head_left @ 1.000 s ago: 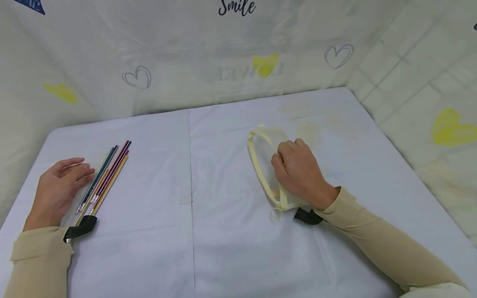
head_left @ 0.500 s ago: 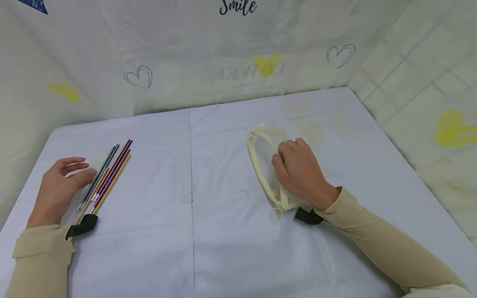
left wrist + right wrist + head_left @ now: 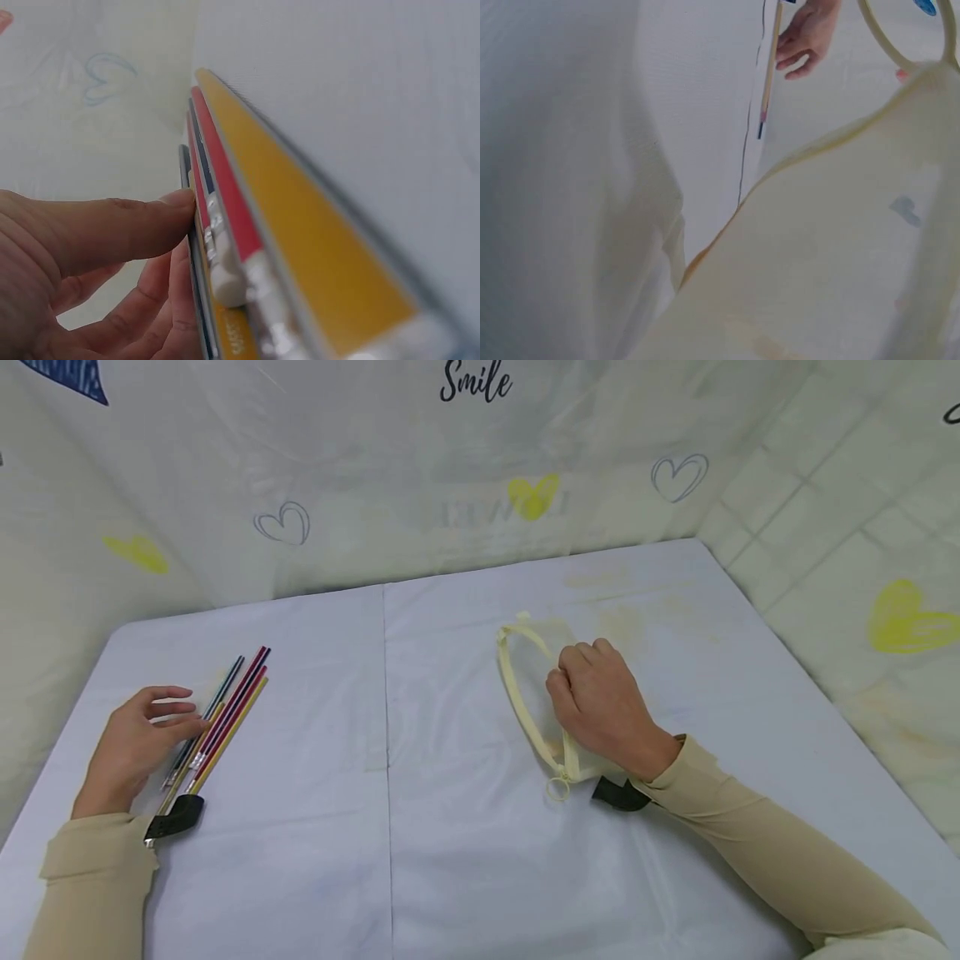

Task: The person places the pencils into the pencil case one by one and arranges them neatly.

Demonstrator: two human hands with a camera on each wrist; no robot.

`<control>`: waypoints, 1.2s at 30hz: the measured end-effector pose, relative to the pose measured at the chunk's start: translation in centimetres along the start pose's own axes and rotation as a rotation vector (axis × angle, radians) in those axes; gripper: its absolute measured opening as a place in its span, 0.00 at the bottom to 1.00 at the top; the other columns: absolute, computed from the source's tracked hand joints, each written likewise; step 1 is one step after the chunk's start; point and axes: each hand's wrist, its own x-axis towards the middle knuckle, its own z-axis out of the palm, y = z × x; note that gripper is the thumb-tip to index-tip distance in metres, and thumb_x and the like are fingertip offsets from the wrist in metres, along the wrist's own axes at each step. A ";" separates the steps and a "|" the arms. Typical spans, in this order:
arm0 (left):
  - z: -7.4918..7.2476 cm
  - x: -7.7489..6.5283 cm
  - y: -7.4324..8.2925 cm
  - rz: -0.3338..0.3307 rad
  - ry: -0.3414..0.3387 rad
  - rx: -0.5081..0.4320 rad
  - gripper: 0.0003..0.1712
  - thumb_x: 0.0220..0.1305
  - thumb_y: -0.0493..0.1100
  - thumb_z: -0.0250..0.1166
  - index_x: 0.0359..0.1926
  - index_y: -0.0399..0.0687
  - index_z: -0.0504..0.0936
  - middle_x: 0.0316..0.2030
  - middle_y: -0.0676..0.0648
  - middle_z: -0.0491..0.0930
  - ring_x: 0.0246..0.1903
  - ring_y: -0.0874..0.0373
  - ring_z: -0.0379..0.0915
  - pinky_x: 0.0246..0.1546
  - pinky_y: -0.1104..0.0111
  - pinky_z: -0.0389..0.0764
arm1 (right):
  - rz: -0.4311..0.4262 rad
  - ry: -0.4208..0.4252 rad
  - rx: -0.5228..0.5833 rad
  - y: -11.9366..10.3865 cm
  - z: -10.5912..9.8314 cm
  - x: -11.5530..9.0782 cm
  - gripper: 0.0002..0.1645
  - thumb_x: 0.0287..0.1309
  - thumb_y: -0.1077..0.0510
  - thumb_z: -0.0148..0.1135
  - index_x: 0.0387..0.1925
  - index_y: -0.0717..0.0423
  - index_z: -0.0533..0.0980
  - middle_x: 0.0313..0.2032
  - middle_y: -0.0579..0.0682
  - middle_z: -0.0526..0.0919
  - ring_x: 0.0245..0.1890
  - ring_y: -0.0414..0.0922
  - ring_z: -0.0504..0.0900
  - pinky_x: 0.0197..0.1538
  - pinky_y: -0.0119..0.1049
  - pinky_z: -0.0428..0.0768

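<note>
Several pencils (image 3: 225, 718) in red, yellow, dark blue and teal lie side by side at the left of the table, their eraser ends towards me. My left hand (image 3: 138, 743) is at their left side with loosely bent fingers. In the left wrist view its thumb (image 3: 124, 229) meets the outer edge of the pencils (image 3: 292, 232); firm contact is hard to tell. On the right, my right hand (image 3: 607, 710) grips one side of a translucent pouch (image 3: 513, 693) with a cream zipper edge. The pouch mouth gapes in the right wrist view; the gripping fingertips are hidden.
A pull ring (image 3: 557, 789) hangs at the pouch's near corner. The white tablecloth (image 3: 450, 860) has a seam down the middle. Printed sheeting (image 3: 360, 468) rises behind the table and at its sides. A black strap piece (image 3: 176, 817) sits at the left wrist.
My left hand has shifted slightly right, closer over the pencils, its thumb now at their edge. The right hand and the pouch have stayed in place.
</note>
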 end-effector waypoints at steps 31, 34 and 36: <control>0.0 -0.6 1.8 -0.062 -0.105 0.215 0.30 0.76 0.50 0.58 0.67 0.32 0.70 0.58 0.22 0.75 0.37 0.47 0.80 0.31 0.67 0.72 | 0.004 -0.004 -0.015 0.3 -0.1 0.2 0.23 0.67 0.65 0.41 0.14 0.52 0.54 0.16 0.46 0.51 0.22 0.44 0.47 0.35 0.35 0.50; 0.0 -0.6 1.8 -0.077 -0.093 0.232 0.31 0.75 0.51 0.58 0.68 0.32 0.71 0.57 0.22 0.76 0.38 0.46 0.80 0.30 0.67 0.73 | 0.009 -0.001 -0.011 0.3 0.0 0.2 0.23 0.67 0.65 0.41 0.14 0.52 0.54 0.16 0.46 0.52 0.22 0.44 0.47 0.34 0.35 0.51; -0.1 -0.7 1.7 -0.074 -0.087 0.243 0.32 0.76 0.52 0.58 0.68 0.33 0.71 0.58 0.22 0.76 0.40 0.43 0.80 0.31 0.67 0.73 | 0.014 0.000 -0.009 0.3 0.0 0.2 0.23 0.66 0.65 0.41 0.14 0.52 0.55 0.16 0.47 0.53 0.22 0.44 0.48 0.34 0.35 0.51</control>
